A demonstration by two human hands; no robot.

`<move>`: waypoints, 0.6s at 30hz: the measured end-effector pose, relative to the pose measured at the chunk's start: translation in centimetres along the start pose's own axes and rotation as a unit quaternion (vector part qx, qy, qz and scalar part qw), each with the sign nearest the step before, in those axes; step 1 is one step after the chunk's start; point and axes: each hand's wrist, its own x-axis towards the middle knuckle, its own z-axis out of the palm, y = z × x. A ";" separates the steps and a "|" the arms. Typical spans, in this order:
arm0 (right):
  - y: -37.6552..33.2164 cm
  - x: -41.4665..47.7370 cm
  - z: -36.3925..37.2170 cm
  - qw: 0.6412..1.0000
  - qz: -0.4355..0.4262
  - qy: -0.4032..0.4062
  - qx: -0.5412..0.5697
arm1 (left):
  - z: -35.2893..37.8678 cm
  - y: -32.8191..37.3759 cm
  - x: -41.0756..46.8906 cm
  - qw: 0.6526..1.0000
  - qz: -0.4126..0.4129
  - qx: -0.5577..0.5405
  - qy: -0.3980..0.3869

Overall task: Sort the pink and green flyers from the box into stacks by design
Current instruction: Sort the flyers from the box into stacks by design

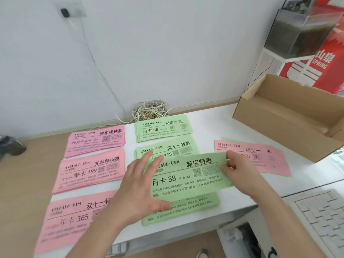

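From my remote seat, my right hand (240, 170) pinches the right end of a green flyer (189, 175) between thumb and fingers. The flyer is tilted across the middle of the white table (214, 116). My left hand (141, 185) is flat with straight, spread fingers over the flyer's left end. It covers the first letters of the heading, and it seems to touch the paper, though I cannot be sure.

The held flyer hides most of the front green stack (182, 209), leaving only its lower lines of print in view. It also hides the near edge of the middle green stack (167, 150). The back green stack (162, 130) lies fully in view, near a tangle of cable (150, 109).

To the left lie three pink stacks. The back pink stack (96, 140) and the middle pink stack (91, 172) show whole. My left forearm cuts off the right side of the front pink stack (70, 218).

Behind my right hand lie loose pink flyers (260, 157), their print partly covered and blurred, with a green sliver showing at their far edge. The open cardboard box (290, 116) sits at the right, its near wall hiding part of its floor. A keyboard (320, 216) runs off the frame's right edge.
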 end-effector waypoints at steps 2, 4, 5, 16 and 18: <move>-1.0 -0.5 1.1 1.000 -0.002 -0.006 -0.009 | 0.5 -1.2 -0.5 0.997 0.018 0.076 -0.023; -1.7 -0.7 2.0 1.000 -0.008 -0.012 -0.008 | 0.5 -2.1 -0.5 0.996 0.027 0.084 -0.030; -2.1 -0.8 2.4 1.000 -0.008 -0.013 0.008 | 0.4 -2.5 -0.4 0.996 0.028 0.074 -0.033; -5.1 8.0 3.0 0.989 0.007 0.079 0.126 | -3.2 -6.4 8.6 0.993 -0.016 -0.066 0.100; -5.8 11.5 3.1 0.990 0.002 0.077 0.119 | -3.3 -7.0 11.5 0.989 -0.049 -0.081 0.115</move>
